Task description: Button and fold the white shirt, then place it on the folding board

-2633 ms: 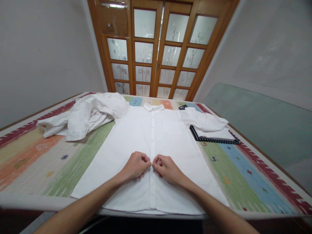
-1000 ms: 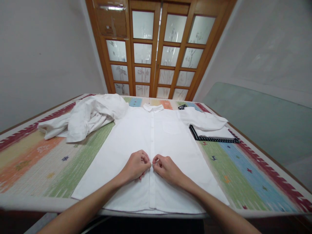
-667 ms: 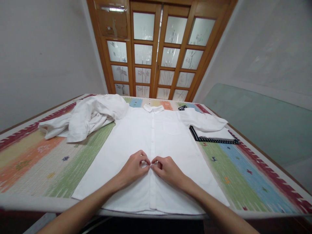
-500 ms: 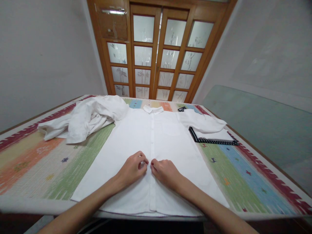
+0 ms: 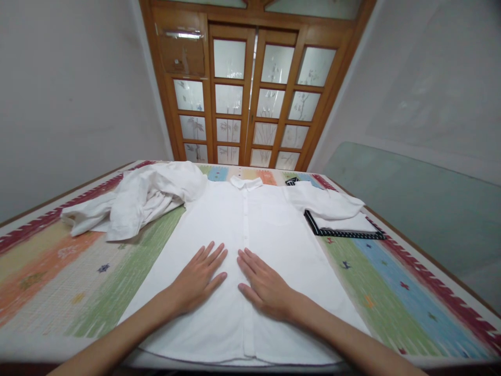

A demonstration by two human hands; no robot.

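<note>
A white button-up shirt (image 5: 270,219) lies spread front side up, its collar toward the far side and its hem near the table's front edge. My left hand (image 5: 201,279) rests flat on the shirt, left of the button line, fingers spread. On the other side of the buttons my right hand (image 5: 264,284) lies flat too, its fingers stretched out. Neither hand holds anything. The button placket runs between them, buttoned from the collar down as far as I can see.
Crumpled white cloth (image 5: 143,196) lies at the shirt's left shoulder. Under the right sleeve is a folded white item with black patterned trim (image 5: 344,233). A striped, multicoloured cover (image 5: 391,284) spreads over the table. Behind stand wooden doors with glass panes (image 5: 250,99).
Both hands have let go of the placket, where their fingers were pinched together. They have opened and flattened onto the shirt, slightly apart. The view has tilted up a little.
</note>
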